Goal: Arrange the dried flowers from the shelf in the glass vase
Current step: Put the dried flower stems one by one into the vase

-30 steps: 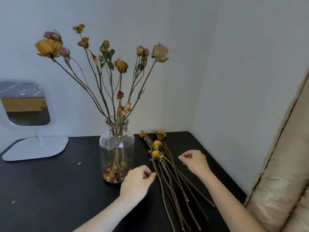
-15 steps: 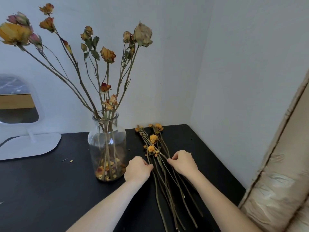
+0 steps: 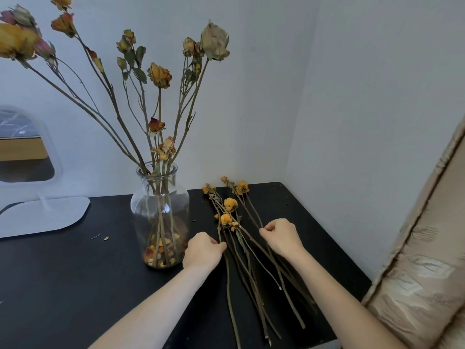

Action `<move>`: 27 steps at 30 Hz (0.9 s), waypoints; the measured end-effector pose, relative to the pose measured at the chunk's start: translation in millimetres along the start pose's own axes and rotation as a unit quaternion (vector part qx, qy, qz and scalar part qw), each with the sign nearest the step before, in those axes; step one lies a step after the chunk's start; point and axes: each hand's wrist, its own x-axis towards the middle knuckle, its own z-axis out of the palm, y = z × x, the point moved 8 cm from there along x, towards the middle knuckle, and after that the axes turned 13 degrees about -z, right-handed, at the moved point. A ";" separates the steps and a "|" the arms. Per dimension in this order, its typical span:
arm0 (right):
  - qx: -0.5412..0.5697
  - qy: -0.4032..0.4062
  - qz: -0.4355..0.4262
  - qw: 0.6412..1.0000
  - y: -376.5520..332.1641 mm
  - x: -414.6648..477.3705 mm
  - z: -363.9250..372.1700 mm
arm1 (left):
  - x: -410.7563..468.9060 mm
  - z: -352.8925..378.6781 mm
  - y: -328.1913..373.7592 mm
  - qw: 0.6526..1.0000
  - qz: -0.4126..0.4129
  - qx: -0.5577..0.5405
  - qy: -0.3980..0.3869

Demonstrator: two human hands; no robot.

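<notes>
Soft, even light is fairly bright. Shadows on the dark bench [image 3: 63,285] are faint; the vase [image 3: 161,210] shows small glints. Edges bend, and detail is slightly soft.

Left hand [image 3: 202,250] and right hand [image 3: 280,239] now down on the loose dried flowers [image 3: 230,204]

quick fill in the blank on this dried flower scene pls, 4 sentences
1. The glass vase stands on a ____ table.
2. The loose dried flowers lie to the ____ of the vase.
3. Of the left hand and the right hand, the ____ one is nearer the vase.
4. Fallen petals lie at the ____ of the vase, inside it.

Missing words: black; right; left; bottom
</notes>
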 end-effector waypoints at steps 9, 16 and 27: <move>0.086 0.033 -0.046 0.995 -22.0 -6.4 -3.1 | -22.2 11.0 55.3 0.981 0.128 -0.124 -0.074; 0.142 0.045 -0.078 0.986 -33.4 -15.3 -13.9 | -35.0 17.3 72.8 0.957 0.059 -0.246 -0.142; 0.224 0.122 -0.060 0.965 -34.8 -13.4 -47.1 | -38.7 -18.0 99.2 0.947 0.139 -0.259 -0.127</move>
